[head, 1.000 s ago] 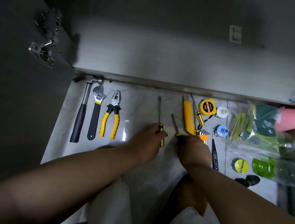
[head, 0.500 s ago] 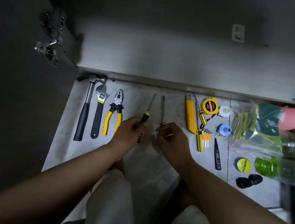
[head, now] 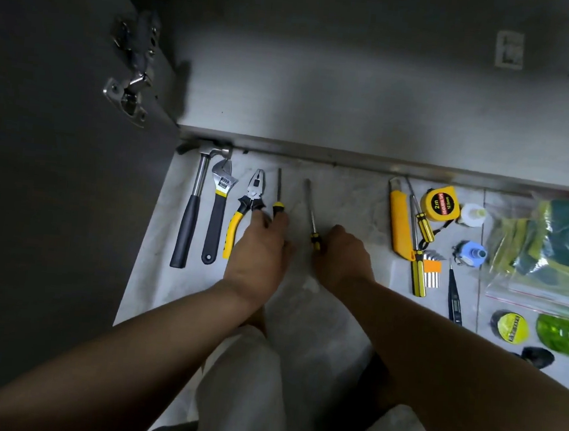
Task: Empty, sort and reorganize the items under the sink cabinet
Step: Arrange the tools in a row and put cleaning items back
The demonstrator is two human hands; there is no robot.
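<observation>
Tools lie in a row on the pale floor before the open cabinet (head: 355, 101). From the left come a hammer (head: 192, 207), an adjustable wrench (head: 218, 206) and yellow-handled pliers (head: 242, 208). My left hand (head: 259, 247) grips the handle of a yellow-and-black screwdriver (head: 278, 194), right beside the pliers, shaft pointing at the cabinet. My right hand (head: 341, 254) holds the handle of a second screwdriver (head: 311, 214) a little to the right, lying almost parallel to the first.
To the right lie a yellow utility knife (head: 400, 222), two more screwdrivers (head: 418, 261), a tape measure (head: 438, 203), hex keys (head: 431, 266), a tester pen (head: 454, 295), a bag of sponges (head: 548, 248) and tape rolls (head: 512, 326). The open cabinet door (head: 60, 127) stands at left.
Both hands have carried their screwdrivers leftward across the floor. The left one now lies beside the pliers, the right one just next to it, both straightened.
</observation>
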